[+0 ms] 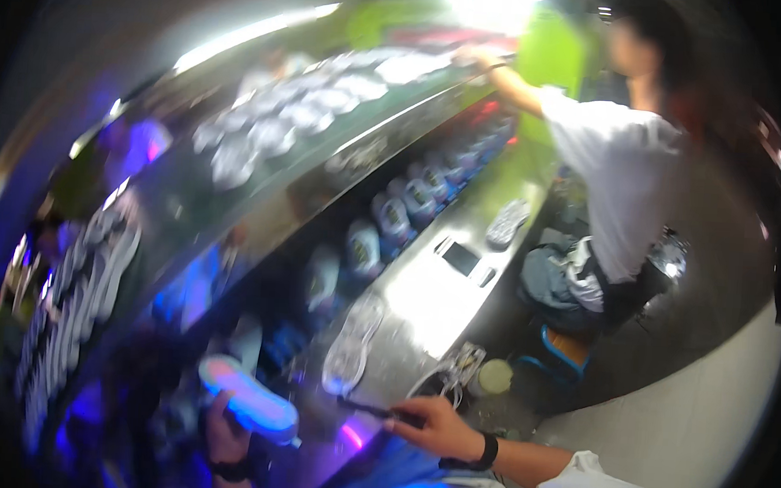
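Head view is showing the left hand (224,437), a dark band at its wrist, curling shut around a shoe sole (250,397) that is glowing blue and pink, at the near end of the steel workbench (423,303). Right hand (437,426), also wearing a dark wristband, is gripping a thin dark tool (373,409) whose tip is pointing left toward the sole. Just beyond, a clear sole (350,343) is lying flat on the bench, and a small round pot (493,376) is sitting at its right edge. Farther along, a dark flat device (461,258) and another sole (506,224) are resting on the bench. Blue-capped soles (392,218) are lining the shelf along the left edge. At the far end a co-worker in a white shirt (619,181) is reaching onto the upper rack (309,116), crowding the aisle on the right.
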### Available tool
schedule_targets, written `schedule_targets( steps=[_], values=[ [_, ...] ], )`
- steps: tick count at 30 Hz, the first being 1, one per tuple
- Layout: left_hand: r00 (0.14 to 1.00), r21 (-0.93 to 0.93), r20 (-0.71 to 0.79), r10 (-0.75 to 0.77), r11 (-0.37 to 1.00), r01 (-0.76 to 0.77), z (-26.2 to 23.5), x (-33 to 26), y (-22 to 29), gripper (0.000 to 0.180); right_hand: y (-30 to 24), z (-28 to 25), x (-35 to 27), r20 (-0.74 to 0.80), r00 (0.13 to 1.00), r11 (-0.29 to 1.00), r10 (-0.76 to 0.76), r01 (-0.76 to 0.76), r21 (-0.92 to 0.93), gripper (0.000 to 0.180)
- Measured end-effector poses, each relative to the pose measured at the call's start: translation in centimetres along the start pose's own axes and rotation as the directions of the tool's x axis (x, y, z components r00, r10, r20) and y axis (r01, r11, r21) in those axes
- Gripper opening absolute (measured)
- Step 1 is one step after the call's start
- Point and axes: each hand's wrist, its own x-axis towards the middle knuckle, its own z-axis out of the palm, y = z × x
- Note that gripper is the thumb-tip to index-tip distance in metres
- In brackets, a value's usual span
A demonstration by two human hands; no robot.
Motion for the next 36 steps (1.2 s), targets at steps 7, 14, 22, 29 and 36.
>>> schedule_targets(
  steps=[7,14,22,29,36],
  values=[
    [0.880,0.644,0.056,0.471,0.657,-0.392,3.2,-11.8,0.8,0.067,-1.7,3.9,0.7,0.236,0.962,0.987,0.136,-0.152,0.054,0.023],
    [0.842,0.906,0.094,0.532,0.305,-0.294,1.7,-19.7,-1.7,0.071,-0.2,9.5,0.7,0.409,0.898,0.981,0.160,-0.192,0.038,0.029],
    [0.835,0.929,0.169,0.523,0.198,-0.312,1.0,-23.5,-3.6,0.070,1.6,14.3,0.7,0.454,0.882,0.989,0.126,-0.077,-0.126,0.028],
    [0.824,0.937,0.201,0.529,0.140,-0.319,0.6,-24.3,-5.3,0.076,1.3,14.7,-0.8,0.500,0.847,0.983,0.179,-0.173,-0.058,0.027],
    [0.840,0.951,0.217,0.497,0.085,-0.296,0.2,-24.7,-6.5,0.071,1.3,13.5,-1.7,0.550,0.833,0.998,0.065,-0.063,-0.022,0.026]
  ],
)
